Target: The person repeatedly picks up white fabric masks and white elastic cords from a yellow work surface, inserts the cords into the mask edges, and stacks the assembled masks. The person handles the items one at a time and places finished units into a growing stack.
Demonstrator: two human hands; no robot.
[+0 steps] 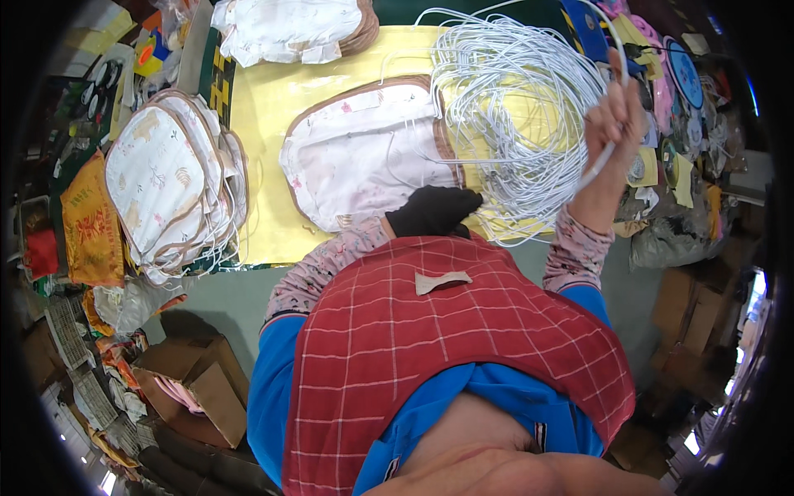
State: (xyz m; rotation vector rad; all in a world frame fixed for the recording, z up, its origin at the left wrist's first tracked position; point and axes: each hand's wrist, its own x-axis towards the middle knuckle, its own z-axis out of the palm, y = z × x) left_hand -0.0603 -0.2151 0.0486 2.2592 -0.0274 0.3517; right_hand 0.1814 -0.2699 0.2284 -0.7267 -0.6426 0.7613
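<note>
A large loose coil of white cord point(529, 99) lies on the yellow table sheet at the right. My right hand point(616, 120) is raised beside it, bare, the forefinger pointing up and the other fingers curled round a strand of the cord. Left of the coil lies a floral white fabric pad point(364, 161) with brown edging, its right edge meeting the loops. My left hand point(434, 212), in a black glove, is at the pad's near right corner. Its fingers are drawn together; whatever they pinch is hidden.
More edged pads point(161, 178) with dangling white cords are stacked at the left table edge. Another stack point(289, 29) sits at the far side. An orange printed cloth point(89, 227) hangs at the left. A cardboard box point(194, 380) stands below. Assorted tools and bags crowd the right.
</note>
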